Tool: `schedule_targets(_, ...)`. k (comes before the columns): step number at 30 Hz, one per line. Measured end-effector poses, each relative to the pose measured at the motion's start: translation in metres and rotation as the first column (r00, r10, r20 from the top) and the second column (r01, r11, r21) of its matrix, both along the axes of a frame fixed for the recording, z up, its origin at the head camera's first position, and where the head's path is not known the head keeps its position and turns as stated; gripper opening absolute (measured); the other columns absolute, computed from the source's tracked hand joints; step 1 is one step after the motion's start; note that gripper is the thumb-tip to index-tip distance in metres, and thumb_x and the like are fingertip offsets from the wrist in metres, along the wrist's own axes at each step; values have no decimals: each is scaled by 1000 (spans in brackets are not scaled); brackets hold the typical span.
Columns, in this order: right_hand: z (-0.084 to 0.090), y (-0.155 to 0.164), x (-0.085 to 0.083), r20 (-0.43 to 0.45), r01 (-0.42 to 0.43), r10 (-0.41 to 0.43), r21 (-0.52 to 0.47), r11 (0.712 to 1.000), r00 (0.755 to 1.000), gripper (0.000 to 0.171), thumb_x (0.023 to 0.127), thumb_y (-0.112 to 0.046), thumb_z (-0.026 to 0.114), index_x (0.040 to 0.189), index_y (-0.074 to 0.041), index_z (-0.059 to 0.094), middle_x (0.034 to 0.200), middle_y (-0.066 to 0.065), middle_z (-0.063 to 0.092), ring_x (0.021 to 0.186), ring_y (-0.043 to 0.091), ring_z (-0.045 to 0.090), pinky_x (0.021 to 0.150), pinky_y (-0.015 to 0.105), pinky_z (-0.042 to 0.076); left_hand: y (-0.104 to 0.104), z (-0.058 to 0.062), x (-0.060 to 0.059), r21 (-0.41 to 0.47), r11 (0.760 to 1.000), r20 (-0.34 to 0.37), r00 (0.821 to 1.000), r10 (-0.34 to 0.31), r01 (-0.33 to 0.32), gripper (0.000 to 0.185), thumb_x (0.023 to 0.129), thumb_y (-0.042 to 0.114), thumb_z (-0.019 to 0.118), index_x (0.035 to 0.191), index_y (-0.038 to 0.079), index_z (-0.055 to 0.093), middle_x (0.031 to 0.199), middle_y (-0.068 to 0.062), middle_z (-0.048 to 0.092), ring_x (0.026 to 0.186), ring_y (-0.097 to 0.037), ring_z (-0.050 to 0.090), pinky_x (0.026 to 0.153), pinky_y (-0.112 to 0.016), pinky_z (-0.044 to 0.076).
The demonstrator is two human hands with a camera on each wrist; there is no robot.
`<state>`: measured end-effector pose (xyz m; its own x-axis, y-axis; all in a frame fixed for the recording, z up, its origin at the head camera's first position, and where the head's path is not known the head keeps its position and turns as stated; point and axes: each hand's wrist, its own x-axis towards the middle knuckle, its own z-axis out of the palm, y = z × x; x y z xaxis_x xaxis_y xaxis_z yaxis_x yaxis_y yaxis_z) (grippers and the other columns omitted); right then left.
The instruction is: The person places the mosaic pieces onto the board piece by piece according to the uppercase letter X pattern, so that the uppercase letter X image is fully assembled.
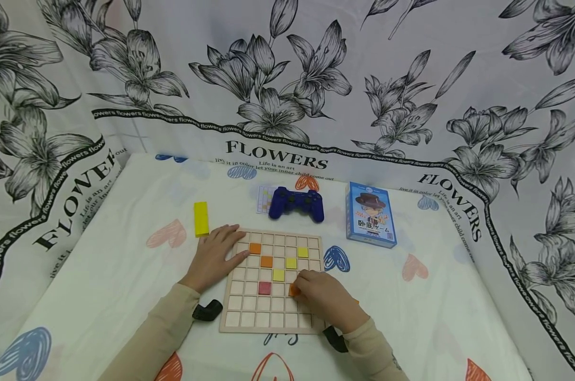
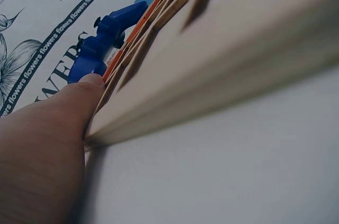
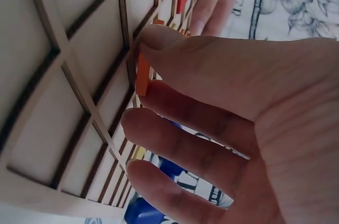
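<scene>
A wooden grid board (image 1: 247, 319) lies in front of me, with small square tiles in some cells. Two orange tiles (image 1: 255, 248) sit toward the upper left, several yellow tiles (image 1: 291, 263) run in a diagonal, and one red tile (image 1: 264, 288) lies at its lower end. My left hand (image 1: 214, 255) rests on the board's left edge, fingers spread and thumb over the rim. Between thumb and index finger, my right hand (image 1: 326, 296) pinches an orange tile (image 3: 143, 74) on edge, right at a cell in the board's right half.
Behind the board are a blue game controller (image 1: 296, 205) and a card with a coloured grid (image 1: 264, 200). A blue game box (image 1: 371, 216) lies at the back right, a yellow block (image 1: 201, 218) at the left. An orange piece (image 1: 356, 302) peeks out beside my right wrist.
</scene>
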<state>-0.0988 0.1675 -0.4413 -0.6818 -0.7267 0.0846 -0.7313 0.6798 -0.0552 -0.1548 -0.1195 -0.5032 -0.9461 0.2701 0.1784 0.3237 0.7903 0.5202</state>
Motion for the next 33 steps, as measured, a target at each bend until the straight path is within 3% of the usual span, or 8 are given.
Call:
schedule_targets(22,-5,-7,-2,-12,-5,5,33,999,1000,13,87,-26,72,94,-16,69,90,-7,63,76,6,58,70,23,51,1,-3,-1,-1,1000,-3,1000,1,-1,57,91,52,57,138,20,52,149,-5,41,138,-29,30,101,-51,27)
schedule_targets(33,-6,-7,-1,-39,-3,3,0,1000,999,12,86,-24,73,93,-15,70,91,-6,63,77,7,60,71,24,52,0,-4,-2,-7,1000,-9,1000,-1,1,59,91,56,54,138,21,51,149,-5,41,138,-29,31,100,-50,28)
